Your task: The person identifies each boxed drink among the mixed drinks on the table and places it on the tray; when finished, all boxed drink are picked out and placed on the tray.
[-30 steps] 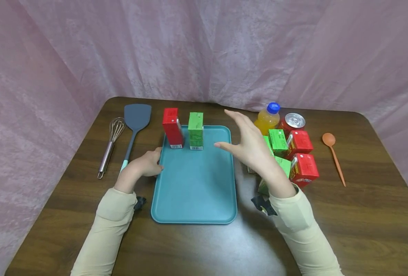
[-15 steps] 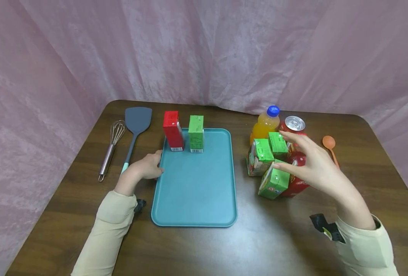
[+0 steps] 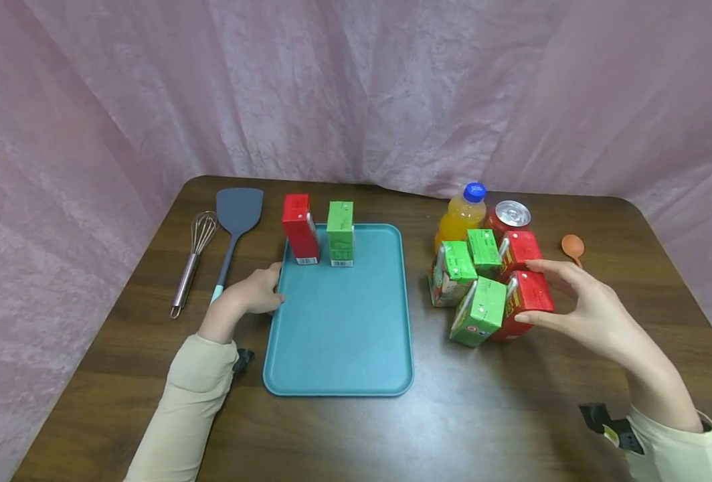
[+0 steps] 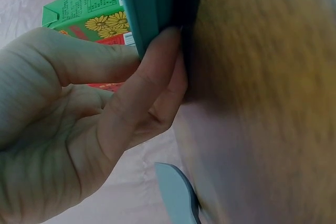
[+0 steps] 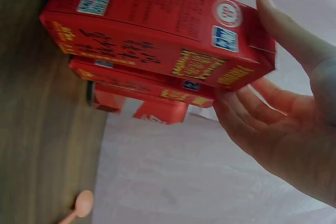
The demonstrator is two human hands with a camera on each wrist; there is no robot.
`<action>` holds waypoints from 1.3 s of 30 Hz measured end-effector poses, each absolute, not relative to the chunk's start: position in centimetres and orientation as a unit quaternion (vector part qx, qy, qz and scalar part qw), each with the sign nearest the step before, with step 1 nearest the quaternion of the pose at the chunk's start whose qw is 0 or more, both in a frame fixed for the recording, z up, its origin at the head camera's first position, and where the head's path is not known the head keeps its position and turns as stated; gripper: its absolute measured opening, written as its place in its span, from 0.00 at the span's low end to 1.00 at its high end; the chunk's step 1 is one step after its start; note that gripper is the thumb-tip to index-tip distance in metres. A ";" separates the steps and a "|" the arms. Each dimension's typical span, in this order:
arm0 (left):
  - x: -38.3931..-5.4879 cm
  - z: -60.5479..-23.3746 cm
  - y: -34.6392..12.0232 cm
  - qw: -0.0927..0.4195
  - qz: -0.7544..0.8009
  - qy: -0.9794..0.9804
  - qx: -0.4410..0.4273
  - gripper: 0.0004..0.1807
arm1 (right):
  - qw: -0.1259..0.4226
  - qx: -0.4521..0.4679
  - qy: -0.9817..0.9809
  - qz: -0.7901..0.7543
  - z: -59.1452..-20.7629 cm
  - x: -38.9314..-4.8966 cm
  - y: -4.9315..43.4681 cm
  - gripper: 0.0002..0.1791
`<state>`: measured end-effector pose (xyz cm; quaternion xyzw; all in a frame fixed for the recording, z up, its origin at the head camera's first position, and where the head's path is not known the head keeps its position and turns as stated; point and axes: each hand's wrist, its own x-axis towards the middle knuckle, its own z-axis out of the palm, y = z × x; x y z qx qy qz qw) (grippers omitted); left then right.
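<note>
My left hand pinches the left rim of a blue tray; in the left wrist view the thumb lies on one side of the tray's edge and curled fingers on the other. On the tray's far end stand a red drink carton and a green drink carton. My right hand is at the nearest red carton on the right, thumb and fingers spread around its top. The right wrist view shows this red carton between thumb and fingers; firm contact cannot be made out.
Beside the red cartons stand several green cartons, an orange drink bottle and a red can. An orange spoon lies farther right. Left of the tray lie a whisk and a grey-blue spatula.
From above the tray's right side, my right hand has moved right, over the green cartons, to the nearest red carton. My left hand stays on the tray's rim.
</note>
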<state>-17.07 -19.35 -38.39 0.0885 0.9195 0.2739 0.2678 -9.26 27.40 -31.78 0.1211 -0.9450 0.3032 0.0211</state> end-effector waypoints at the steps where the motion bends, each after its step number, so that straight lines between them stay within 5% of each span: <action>1: -17.1 -38.4 -19.4 0.268 0.274 0.920 0.089 0.38 | 0.021 0.125 -0.944 0.305 -32.1 -9.4 27.5 0.41; 12: -17.2 -38.1 -19.4 0.267 0.278 0.919 0.087 0.38 | -0.047 0.091 -0.915 0.390 -34.7 -10.1 28.1 0.38; 24: -17.2 -38.3 -19.3 0.266 0.275 0.920 0.086 0.38 | 0.028 0.056 -0.927 0.370 -34.5 -9.2 27.3 0.36; 34: -17.1 -38.5 -19.5 0.270 0.281 0.916 0.092 0.39 | 0.054 0.047 -0.922 0.380 -31.6 -7.6 26.9 0.37; 39: -17.2 -38.5 -19.6 0.271 0.274 0.918 0.092 0.39 | 0.108 0.072 -0.919 0.371 -29.6 -6.7 26.6 0.38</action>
